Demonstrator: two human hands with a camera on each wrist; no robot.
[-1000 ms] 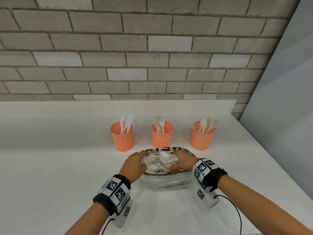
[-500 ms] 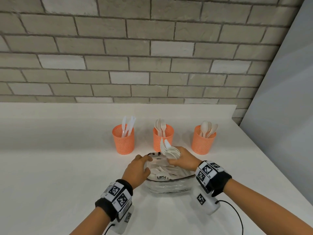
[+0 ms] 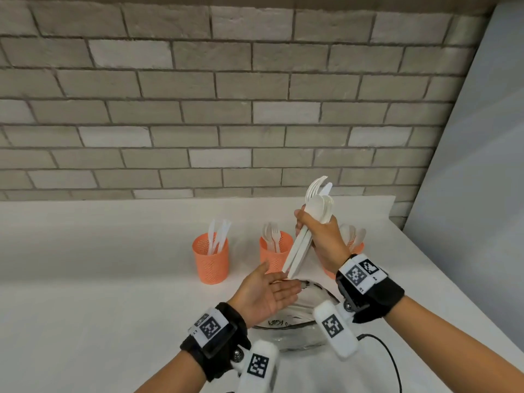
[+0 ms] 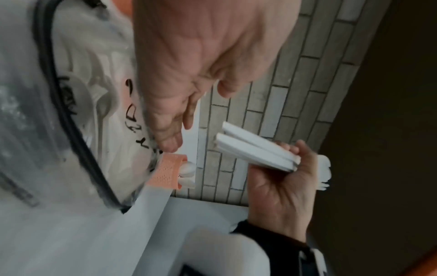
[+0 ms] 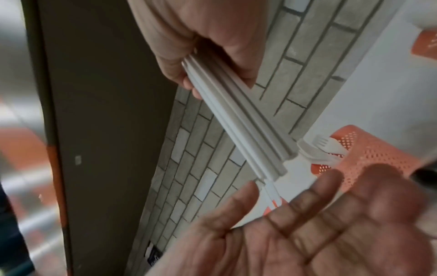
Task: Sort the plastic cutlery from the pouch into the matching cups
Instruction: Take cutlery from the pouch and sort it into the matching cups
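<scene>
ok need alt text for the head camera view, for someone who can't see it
The right hand grips a bundle of white plastic cutlery raised above a clear pouch on a white counter, while the left hand waits open, palm up, under the handles. Behind stand three orange mesh cups of cutlery before a brick wall.

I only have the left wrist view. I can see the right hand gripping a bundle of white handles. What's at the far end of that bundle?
Observer: The head view shows that the bundle in the right hand is mixed. Fork tines, a serrated knife tip and spoon bowls fan out at the top.
Operator: Which cup takes which?
Observer: The left cup holds knives and the middle cup holds forks. The right cup holds spoons and is partly hidden behind that hand.
</scene>
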